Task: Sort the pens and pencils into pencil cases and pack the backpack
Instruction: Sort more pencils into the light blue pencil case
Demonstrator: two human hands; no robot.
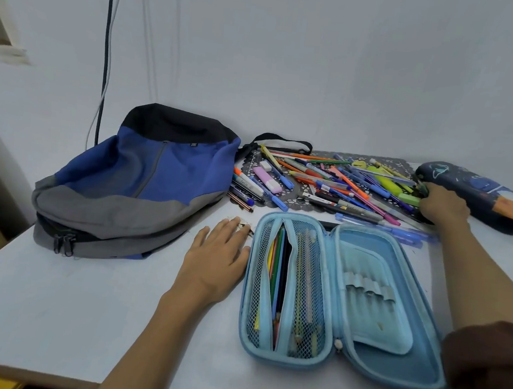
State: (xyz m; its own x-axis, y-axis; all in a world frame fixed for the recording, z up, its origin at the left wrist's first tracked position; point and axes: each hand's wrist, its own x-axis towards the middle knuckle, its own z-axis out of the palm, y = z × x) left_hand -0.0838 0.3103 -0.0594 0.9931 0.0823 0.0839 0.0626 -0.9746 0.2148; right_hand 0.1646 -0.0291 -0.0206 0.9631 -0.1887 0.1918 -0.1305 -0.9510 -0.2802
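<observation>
A light blue pencil case [373, 302] lies open flat on the table, with coloured pencils behind the mesh of its left half. My left hand [216, 254] rests flat on the table just left of it, fingers straight. A heap of pens, markers and pencils [328, 182] covers a dark lace mat behind the case. My right hand [442, 206] reaches into the right end of that heap, fingers curled down among the pens beside a dark space-print pencil case [483, 197]; what it grips is hidden. A blue and grey backpack [134, 182] lies on the left.
The white table [82, 303] ends at a front edge near me and a left edge beside the backpack. A wall stands right behind the heap. Dark cables [106, 54] hang down the wall behind the backpack. A purple eraser [267, 179] lies at the heap's left.
</observation>
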